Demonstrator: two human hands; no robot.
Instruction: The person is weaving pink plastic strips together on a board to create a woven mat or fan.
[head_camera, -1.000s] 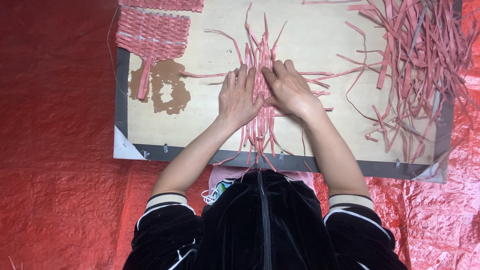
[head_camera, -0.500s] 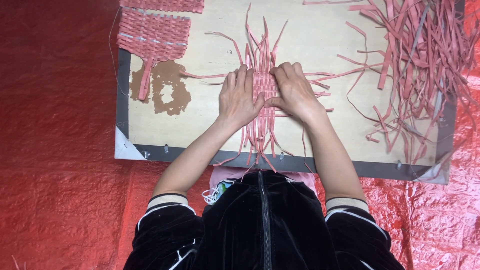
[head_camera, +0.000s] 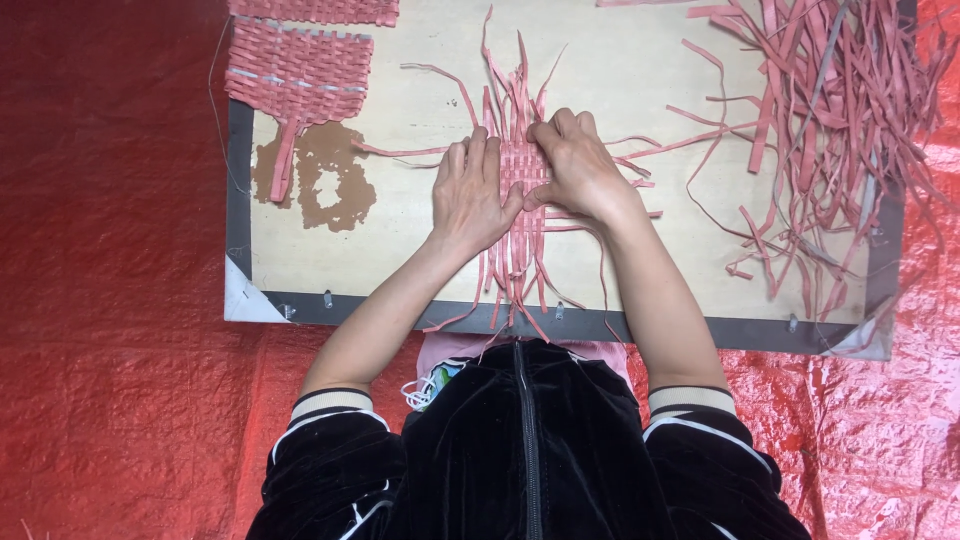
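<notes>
From the head camera I see a crinkled red plastic sheet (head_camera: 110, 300) covering the floor on the far left, and on it lies a flat beige board with a dark grey rim (head_camera: 420, 250). At the board's upper left corner I make out a finished panel of woven pink strips (head_camera: 298, 75), with a few loose tails hanging down beside a brown patch where the board's surface has peeled (head_camera: 335, 185). A second woven pink piece (head_camera: 315, 10) sits just above it, cut off by the top edge.

Moving toward the middle, my left hand (head_camera: 472, 195) lies flat, palm down, fingers stretched and pressing on the left edge of a small half-woven mat of pink strips (head_camera: 520, 190). Its grip is open, holding nothing, only bearing down. The mat sits in the centre of the board, its loose ends fanning out above, below and to both sides.

Just beside it, touching the same mat, my right hand (head_camera: 578, 170) is curled over the weave, fingertips bent down into the strips. I cannot tell whether that grip pinches a strip or merely presses.

At the far right a big tangled heap of loose pink strips (head_camera: 830, 120) spreads over the board's upper right corner and its rim. Along the bottom I see black velvet sleeves with striped cuffs (head_camera: 330, 405).
</notes>
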